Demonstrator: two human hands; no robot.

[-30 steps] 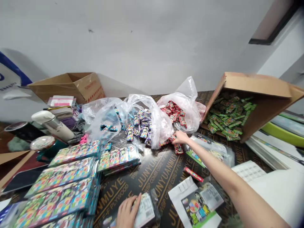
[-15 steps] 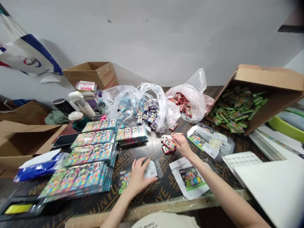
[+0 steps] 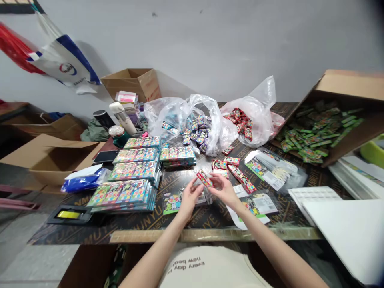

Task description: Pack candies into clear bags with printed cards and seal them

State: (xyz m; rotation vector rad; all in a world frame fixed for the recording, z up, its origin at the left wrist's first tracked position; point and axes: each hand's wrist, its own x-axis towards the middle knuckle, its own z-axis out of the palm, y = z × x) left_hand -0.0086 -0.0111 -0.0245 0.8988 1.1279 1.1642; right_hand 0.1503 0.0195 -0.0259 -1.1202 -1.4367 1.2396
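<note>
Between my two hands is a small red printed packet (image 3: 204, 178), raised over the table. My right hand (image 3: 224, 191) pinches its right end. My left hand (image 3: 189, 197) has bent fingers at its left end and seems to grip it too. Below my left hand lies a clear printed pouch (image 3: 173, 203), partly hidden by the hand. Just beyond my right hand are several loose red packets (image 3: 220, 164). A row of red packets (image 3: 241, 179) lies slantwise to the right. Another printed pouch (image 3: 260, 205) rests on white paper under my right forearm.
Stacks of filled packs (image 3: 121, 192) stand at left. Clear bags hold purple packets (image 3: 201, 132) and red packets (image 3: 240, 120) at the back. A tilted carton (image 3: 345, 86) of green packets is at right, near white sheets (image 3: 339, 224). More pouches (image 3: 271, 168) lie right of centre.
My right hand has come left from the loose packets with one red packet. My left hand has lifted from the pouch to meet it. The view has shifted, showing more of the left side.
</note>
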